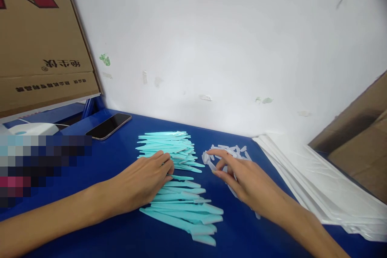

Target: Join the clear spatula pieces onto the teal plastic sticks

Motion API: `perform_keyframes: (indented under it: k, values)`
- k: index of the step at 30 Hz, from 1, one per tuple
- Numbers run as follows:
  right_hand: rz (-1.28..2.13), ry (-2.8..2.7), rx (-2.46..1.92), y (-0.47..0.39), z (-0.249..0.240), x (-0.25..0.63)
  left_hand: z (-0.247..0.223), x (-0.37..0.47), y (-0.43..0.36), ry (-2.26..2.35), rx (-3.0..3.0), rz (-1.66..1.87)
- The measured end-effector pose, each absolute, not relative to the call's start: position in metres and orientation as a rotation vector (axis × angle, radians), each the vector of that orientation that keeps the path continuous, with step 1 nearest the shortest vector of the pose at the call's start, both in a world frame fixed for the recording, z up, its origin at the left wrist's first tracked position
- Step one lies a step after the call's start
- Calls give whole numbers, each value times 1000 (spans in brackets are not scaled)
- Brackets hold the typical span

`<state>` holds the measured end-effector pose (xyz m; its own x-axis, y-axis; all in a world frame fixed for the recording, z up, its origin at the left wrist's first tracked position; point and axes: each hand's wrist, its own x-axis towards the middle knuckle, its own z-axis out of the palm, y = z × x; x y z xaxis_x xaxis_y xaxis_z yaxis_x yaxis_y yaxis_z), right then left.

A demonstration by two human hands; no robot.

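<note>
My left hand (148, 179) rests at the left of two groups of turquoise eyebrow razors. Its fingers are curled together, and one razor (183, 177) sticks out to the right from the fingertips. Under and nearer than that hand, several razors (187, 207) lie fanned out, blade ends to the right. Beyond it is a denser pile of razors (166, 145). My right hand (246, 179) is bent over small translucent plastic caps (232, 150). Between its thumb and index finger is a clear cap (210, 163); the palm hides part of the caps.
Everything lies on a blue table (117, 157) against a white wall. A phone (109, 125) lies at the back left, below a large cardboard box (42, 48). White plastic bags (314, 185) are stacked at the right, beside more cardboard (363, 149). The left edge is pixelated.
</note>
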<state>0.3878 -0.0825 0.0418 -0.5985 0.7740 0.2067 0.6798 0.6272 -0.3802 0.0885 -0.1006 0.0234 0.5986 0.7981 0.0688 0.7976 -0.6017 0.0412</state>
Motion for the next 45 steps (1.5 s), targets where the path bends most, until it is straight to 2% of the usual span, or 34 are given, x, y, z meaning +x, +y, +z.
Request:
perform_keyframes:
  k: [13, 19, 28, 45]
  values:
    - [132, -2356, -993, -85, 26, 377, 24, 91, -97, 1320, 2785, 520]
    - [-137, -2355, -971, -85, 24, 373, 20, 92, -101, 1300, 2704, 628]
    - [-28, -2378, -848, -84, 18, 375, 18, 90, -104, 1209, 2743, 581]
    - [-158, -2434, -642, -103, 17, 351, 17, 95, -110, 992, 2941, 700]
